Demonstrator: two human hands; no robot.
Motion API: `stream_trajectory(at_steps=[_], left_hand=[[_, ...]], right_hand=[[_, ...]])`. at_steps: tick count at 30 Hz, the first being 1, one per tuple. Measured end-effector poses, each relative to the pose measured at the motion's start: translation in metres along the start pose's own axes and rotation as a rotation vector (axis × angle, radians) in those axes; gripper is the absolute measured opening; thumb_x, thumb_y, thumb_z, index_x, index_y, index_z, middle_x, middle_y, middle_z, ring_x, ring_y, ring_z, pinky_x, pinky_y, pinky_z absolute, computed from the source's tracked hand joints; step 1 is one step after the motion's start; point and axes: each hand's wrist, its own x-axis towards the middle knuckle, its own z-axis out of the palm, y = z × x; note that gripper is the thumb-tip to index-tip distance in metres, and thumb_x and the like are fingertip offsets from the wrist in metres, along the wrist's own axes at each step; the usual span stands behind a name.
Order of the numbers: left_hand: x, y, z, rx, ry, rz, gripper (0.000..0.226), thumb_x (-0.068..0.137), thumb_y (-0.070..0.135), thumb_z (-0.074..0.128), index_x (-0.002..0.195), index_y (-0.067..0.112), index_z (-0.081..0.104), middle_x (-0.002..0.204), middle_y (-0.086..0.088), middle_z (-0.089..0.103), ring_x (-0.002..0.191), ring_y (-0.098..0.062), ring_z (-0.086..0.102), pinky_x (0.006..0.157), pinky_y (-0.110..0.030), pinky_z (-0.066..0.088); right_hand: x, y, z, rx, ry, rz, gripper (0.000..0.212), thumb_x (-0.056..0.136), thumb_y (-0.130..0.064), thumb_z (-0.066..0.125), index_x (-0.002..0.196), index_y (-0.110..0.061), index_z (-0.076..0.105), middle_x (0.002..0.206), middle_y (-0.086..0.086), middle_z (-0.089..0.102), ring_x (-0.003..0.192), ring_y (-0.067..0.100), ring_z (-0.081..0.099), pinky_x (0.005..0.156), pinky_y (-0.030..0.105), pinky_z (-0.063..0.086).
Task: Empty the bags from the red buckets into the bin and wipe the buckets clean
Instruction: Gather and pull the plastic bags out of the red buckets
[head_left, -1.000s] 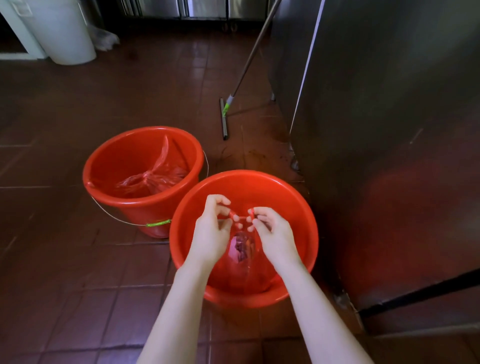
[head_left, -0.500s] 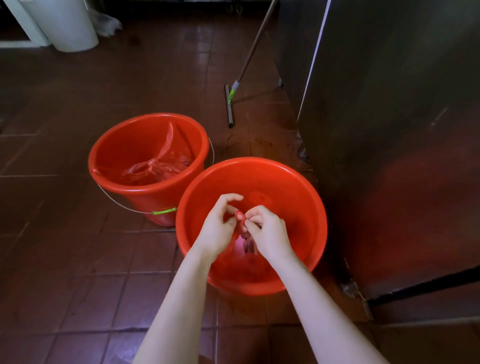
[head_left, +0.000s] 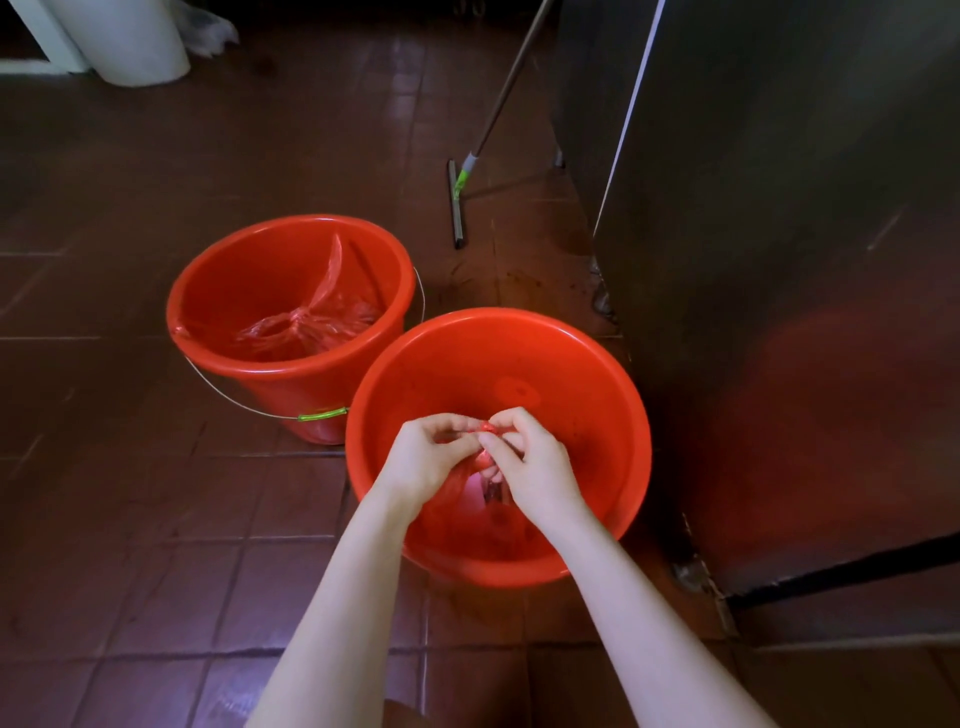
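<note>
1. Head view, layout: two red buckets stand touching on the tiled floor (head_left: 130, 519). The near bucket (head_left: 582, 384) sits just beside the foot of a steel cabinet (head_left: 779, 260). The far bucket (head_left: 244, 270) is up and to the left, its wire handle hanging down its side.
2. Head view, hands: the left hand (head_left: 431, 457) and right hand (head_left: 535, 467) meet over the middle of the near bucket. Both have curled fingers and pinch the twisted red neck of the bag (head_left: 467, 514) between thumb and fingertips. The bag's body hangs below them, inside the bucket. This looks like the neck being knotted before the bag is lifted out.
3. Head view, the rest: a second bag (head_left: 306, 327) lies knotted in the bottom of the far bucket, untouched. A squeegee (head_left: 457, 208) leans against the cabinet beyond the buckets. A white container (head_left: 124, 41), probably the bin, stands at the floor's far left corner, well apart from the buckets.
4. What could go wrong:
   - The film looks thin, so a hard tug on the neck could tear it and drop the contents back into the bucket.
   - A loose knot could open on the long carry to the bin and leave drips on the tiles.
   - Lifting off-centre could drag the bag on the rim and tip the light bucket against its neighbour.
   - The floor near the cabinet looks stained, possibly wet, so footing is a risk.
</note>
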Motion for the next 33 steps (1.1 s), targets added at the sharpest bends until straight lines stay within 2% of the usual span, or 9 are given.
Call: stream_trajectory(at_steps=[3, 9, 14, 17, 22, 26, 29, 31, 33], left_hand=[[0.0, -0.003, 0.001, 0.047, 0.038, -0.049, 0.01, 0.083, 0.02, 0.077, 0.073, 0.022, 0.074, 0.073, 0.005, 0.074, 0.067, -0.005, 0.068, 0.065, -0.022, 0.051], [-0.004, 0.0, 0.001, 0.07, -0.048, 0.0, 0.008, 0.083, 0.017, 0.076, 0.079, 0.016, 0.07, 0.078, -0.002, 0.072, 0.073, -0.011, 0.066, 0.074, -0.027, 0.053], [-0.007, 0.006, 0.002, -0.043, -0.004, 0.057, 0.011, 0.084, 0.005, 0.072, 0.093, 0.011, 0.067, 0.083, -0.002, 0.069, 0.075, -0.005, 0.065, 0.07, -0.014, 0.05], [-0.008, 0.008, 0.002, -0.004, -0.003, 0.021, 0.005, 0.084, 0.008, 0.073, 0.087, 0.012, 0.07, 0.078, 0.002, 0.069, 0.068, 0.001, 0.062, 0.066, -0.011, 0.048], [-0.011, 0.01, 0.004, -0.003, -0.084, -0.095, 0.007, 0.095, 0.015, 0.061, 0.094, 0.008, 0.06, 0.087, -0.007, 0.066, 0.078, -0.017, 0.059, 0.078, -0.037, 0.05], [-0.013, 0.012, 0.005, 0.131, -0.215, 0.005, 0.008, 0.098, 0.013, 0.055, 0.093, 0.008, 0.05, 0.084, -0.005, 0.061, 0.074, -0.015, 0.053, 0.071, -0.029, 0.046], [-0.012, 0.008, 0.006, 0.366, -0.19, 0.094, 0.008, 0.096, 0.015, 0.056, 0.093, 0.014, 0.049, 0.087, -0.01, 0.064, 0.078, -0.027, 0.058, 0.073, -0.038, 0.048], [-0.013, 0.005, 0.007, 0.48, -0.134, 0.178, 0.012, 0.094, 0.012, 0.059, 0.092, 0.014, 0.047, 0.084, -0.011, 0.062, 0.079, -0.032, 0.056, 0.074, -0.044, 0.045], [-0.013, 0.004, 0.005, 0.498, -0.069, 0.251, 0.014, 0.092, 0.008, 0.06, 0.091, 0.013, 0.047, 0.081, -0.01, 0.06, 0.076, -0.031, 0.053, 0.072, -0.047, 0.046]], right_hand=[[-0.001, 0.0, 0.001, -0.028, 0.054, -0.023, 0.006, 0.096, -0.026, 0.057, 0.1, -0.022, 0.058, 0.076, -0.009, 0.069, 0.064, 0.003, 0.067, 0.062, 0.016, 0.053], [0.005, -0.008, -0.002, -0.025, 0.174, -0.101, 0.003, 0.095, -0.019, 0.059, 0.092, -0.02, 0.059, 0.074, -0.007, 0.067, 0.061, 0.006, 0.064, 0.057, 0.015, 0.051], [0.008, -0.008, 0.0, -0.057, 0.152, -0.088, 0.002, 0.094, -0.019, 0.06, 0.093, -0.017, 0.061, 0.07, -0.002, 0.067, 0.058, 0.009, 0.064, 0.056, 0.019, 0.053], [0.007, -0.006, 0.0, -0.066, 0.169, -0.101, 0.003, 0.094, -0.02, 0.06, 0.092, -0.018, 0.061, 0.068, -0.002, 0.068, 0.057, 0.008, 0.064, 0.055, 0.018, 0.053], [0.013, -0.008, 0.002, -0.092, 0.265, -0.097, 0.005, 0.093, -0.019, 0.061, 0.088, -0.02, 0.062, 0.074, -0.005, 0.066, 0.06, 0.008, 0.064, 0.057, 0.018, 0.052], [0.019, -0.004, 0.003, -0.194, 0.315, -0.056, 0.006, 0.094, -0.02, 0.06, 0.088, -0.02, 0.058, 0.081, -0.001, 0.063, 0.073, 0.017, 0.062, 0.066, 0.031, 0.051], [0.019, 0.003, 0.004, -0.353, 0.271, 0.029, 0.004, 0.093, -0.02, 0.061, 0.09, -0.018, 0.062, 0.09, 0.001, 0.063, 0.082, 0.017, 0.061, 0.072, 0.03, 0.049], [0.019, 0.005, 0.003, -0.36, 0.187, 0.128, 0.007, 0.091, -0.014, 0.061, 0.094, -0.018, 0.065, 0.087, 0.0, 0.064, 0.075, 0.013, 0.063, 0.072, 0.028, 0.053], [0.017, 0.004, 0.002, -0.281, 0.082, 0.191, 0.016, 0.087, -0.005, 0.061, 0.095, -0.018, 0.064, 0.073, -0.005, 0.065, 0.054, 0.003, 0.062, 0.062, 0.023, 0.056]])
